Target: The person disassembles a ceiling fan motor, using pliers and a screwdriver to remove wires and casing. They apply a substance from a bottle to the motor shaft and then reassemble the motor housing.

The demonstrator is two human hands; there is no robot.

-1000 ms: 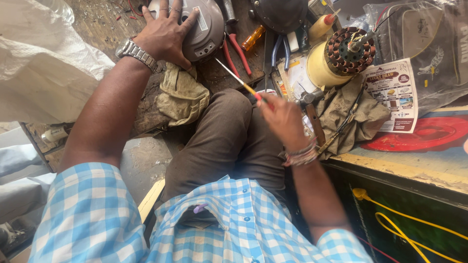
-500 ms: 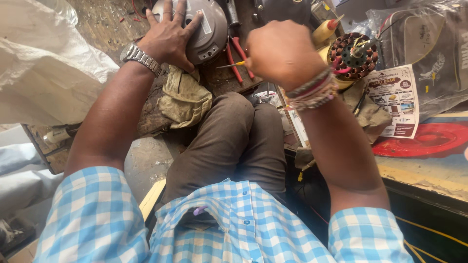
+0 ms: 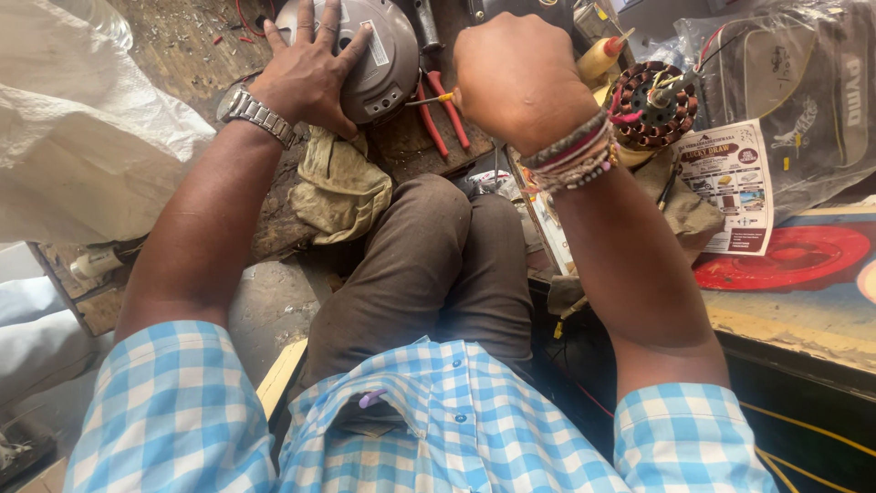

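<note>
Seated at a cluttered repair bench, a person in a blue checked shirt spreads the left hand point(image 3: 310, 68) flat, fingers splayed, over a round grey motor housing point(image 3: 379, 55) lying at the far side of the worktop. The right hand point(image 3: 516, 78) is clenched around a thin screwdriver point(image 3: 429, 99), its shaft pointing left toward the housing's right rim, the tip just beside it; whether it touches cannot be told.

The housing looks like rigid cast metal, probably heavy and smooth-skinned, so a palm pressed on its domed top seems the surest way to steady it, with the rim the likeliest place to lift. It sits directly beneath the left palm and just left of the right fist.

Red-handled pliers point(image 3: 443, 114) lie between housing and fist, a crumpled khaki rag point(image 3: 338, 183) rests nearer, below the left wrist, and a copper-wound stator point(image 3: 655, 105) stands to the right.
</note>
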